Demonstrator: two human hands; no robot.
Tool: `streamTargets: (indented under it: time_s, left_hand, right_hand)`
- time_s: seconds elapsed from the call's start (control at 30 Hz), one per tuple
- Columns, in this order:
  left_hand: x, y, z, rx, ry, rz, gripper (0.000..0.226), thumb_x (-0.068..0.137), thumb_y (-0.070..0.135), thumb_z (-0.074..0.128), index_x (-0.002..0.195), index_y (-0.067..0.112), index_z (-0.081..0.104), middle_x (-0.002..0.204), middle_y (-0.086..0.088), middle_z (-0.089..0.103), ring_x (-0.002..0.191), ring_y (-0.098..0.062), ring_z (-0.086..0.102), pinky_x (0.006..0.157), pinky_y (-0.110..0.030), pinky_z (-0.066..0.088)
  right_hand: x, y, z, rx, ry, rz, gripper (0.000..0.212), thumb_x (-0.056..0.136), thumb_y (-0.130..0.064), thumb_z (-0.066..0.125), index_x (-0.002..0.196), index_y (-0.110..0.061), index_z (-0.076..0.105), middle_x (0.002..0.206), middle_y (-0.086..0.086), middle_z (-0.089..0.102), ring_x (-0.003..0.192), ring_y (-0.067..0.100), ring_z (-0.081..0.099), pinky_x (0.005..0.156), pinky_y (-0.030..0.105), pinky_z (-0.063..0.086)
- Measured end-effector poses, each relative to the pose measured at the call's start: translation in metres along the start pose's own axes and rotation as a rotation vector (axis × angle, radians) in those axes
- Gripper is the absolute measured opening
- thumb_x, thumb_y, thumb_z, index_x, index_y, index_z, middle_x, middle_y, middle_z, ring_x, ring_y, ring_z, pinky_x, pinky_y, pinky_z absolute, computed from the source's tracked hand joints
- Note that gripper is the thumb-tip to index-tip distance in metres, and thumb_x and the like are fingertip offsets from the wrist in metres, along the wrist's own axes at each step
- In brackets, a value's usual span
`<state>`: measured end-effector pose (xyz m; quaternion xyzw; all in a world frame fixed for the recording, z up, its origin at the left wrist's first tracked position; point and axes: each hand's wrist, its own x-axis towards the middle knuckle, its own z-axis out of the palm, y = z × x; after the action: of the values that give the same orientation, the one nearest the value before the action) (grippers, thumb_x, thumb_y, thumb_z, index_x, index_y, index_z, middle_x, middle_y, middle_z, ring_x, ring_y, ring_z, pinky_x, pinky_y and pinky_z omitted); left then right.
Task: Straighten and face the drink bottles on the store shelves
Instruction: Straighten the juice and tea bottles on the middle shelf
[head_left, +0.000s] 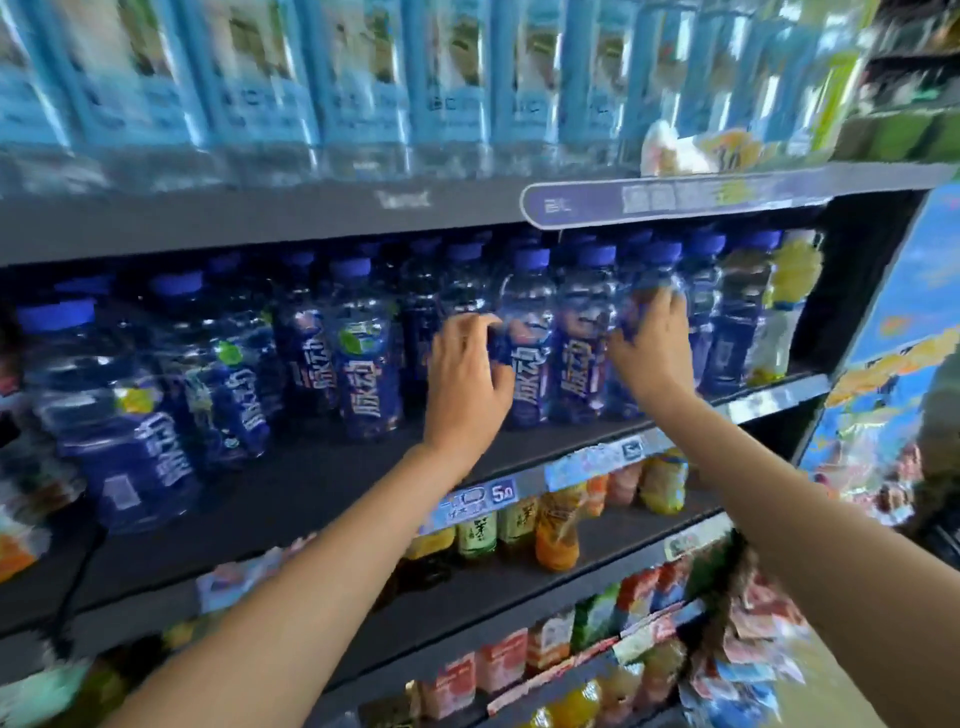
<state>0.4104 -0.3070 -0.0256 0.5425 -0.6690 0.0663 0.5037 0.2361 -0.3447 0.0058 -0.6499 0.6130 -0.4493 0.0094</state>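
Observation:
A row of blue-capped, blue-labelled drink bottles (363, 343) stands on the middle dark shelf (311, 483). My left hand (465, 379) grips the side of one blue bottle (527, 343) in the row. My right hand (652, 348) is wrapped around a neighbouring blue bottle (655, 270) further right. One bottle (582, 338) stands between the two held ones, label facing out. At the left end the bottles (119, 415) stand further forward and look unevenly turned.
Pale blue packs (260, 78) fill the shelf above. A yellow-labelled bottle (789, 312) ends the row at the right. Lower shelves hold tea and orange drink bottles (556, 525) and small cartons (550, 639). Price tags (478, 501) line the shelf edges. A snack rack (872, 415) stands at the right.

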Motion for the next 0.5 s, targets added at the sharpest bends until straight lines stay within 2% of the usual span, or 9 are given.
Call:
streamTargets:
  time_s: [0.07,0.1,0.17,0.23,0.3,0.4,0.5]
  left_hand:
    - [0.015,0.029,0.038,-0.028,0.057,-0.02,0.036,0.075,0.017,0.037,0.103,0.003,0.056,0.109,-0.016,0.051,0.105,-0.032,0.048,0.092,-0.038,0.036]
    - [0.024,0.043,0.058,-0.031,0.075,0.008,0.039,0.074,0.02,0.034,0.101,0.003,0.056,0.107,-0.016,0.051,0.103,-0.031,0.048,0.09,-0.038,0.037]
    - [0.036,0.072,0.092,-0.023,0.076,0.073,0.038,0.074,0.02,0.033,0.1,0.005,0.058,0.107,-0.015,0.052,0.101,-0.025,0.046,0.087,-0.038,0.039]
    - [0.045,0.101,0.117,0.027,0.036,0.179,0.036,0.074,0.017,0.035,0.098,0.007,0.06,0.106,-0.013,0.054,0.097,-0.021,0.042,0.082,-0.035,0.037]
    - [0.048,0.122,0.141,0.149,-0.014,0.269,0.032,0.072,0.014,0.043,0.097,0.011,0.064,0.11,-0.011,0.057,0.1,-0.022,0.041,0.081,-0.039,0.039]
    - [0.055,0.136,0.168,0.318,-0.081,0.25,0.031,0.066,0.008,0.066,0.096,0.012,0.067,0.12,-0.011,0.059,0.111,-0.032,0.048,0.085,-0.05,0.042]
    - [0.066,0.144,0.179,0.408,-0.102,0.262,0.032,0.064,0.006,0.073,0.095,0.012,0.068,0.122,-0.011,0.059,0.111,-0.036,0.053,0.087,-0.053,0.042]
  right_hand:
    - [0.024,0.037,-0.017,-0.106,-0.056,-0.149,0.048,0.084,-0.003,0.059,0.126,0.011,0.039,0.129,0.029,0.038,0.12,0.044,0.036,0.1,0.041,0.027]
    - [0.035,0.054,-0.026,-0.134,-0.053,-0.167,0.049,0.085,-0.003,0.06,0.126,0.012,0.038,0.132,0.03,0.036,0.123,0.044,0.033,0.102,0.041,0.025]
    - [0.053,0.089,-0.043,-0.124,0.014,-0.092,0.05,0.085,-0.003,0.059,0.127,0.011,0.036,0.135,0.029,0.033,0.128,0.044,0.028,0.105,0.039,0.022]
    - [0.071,0.115,-0.055,-0.09,0.086,-0.031,0.05,0.084,-0.003,0.056,0.129,0.01,0.037,0.131,0.028,0.036,0.124,0.043,0.032,0.103,0.038,0.022]
    - [0.085,0.136,-0.063,-0.121,0.064,-0.027,0.05,0.085,-0.004,0.054,0.131,0.006,0.038,0.132,0.026,0.037,0.121,0.041,0.035,0.1,0.037,0.021]
    - [0.098,0.165,-0.065,-0.259,-0.045,-0.147,0.059,0.085,-0.005,0.056,0.14,-0.003,0.034,0.148,0.015,0.029,0.128,0.037,0.031,0.098,0.045,0.029]
    - [0.114,0.183,-0.069,-0.26,0.004,-0.174,0.066,0.082,-0.004,0.058,0.143,-0.012,0.033,0.155,0.009,0.019,0.133,0.035,0.025,0.096,0.049,0.033]
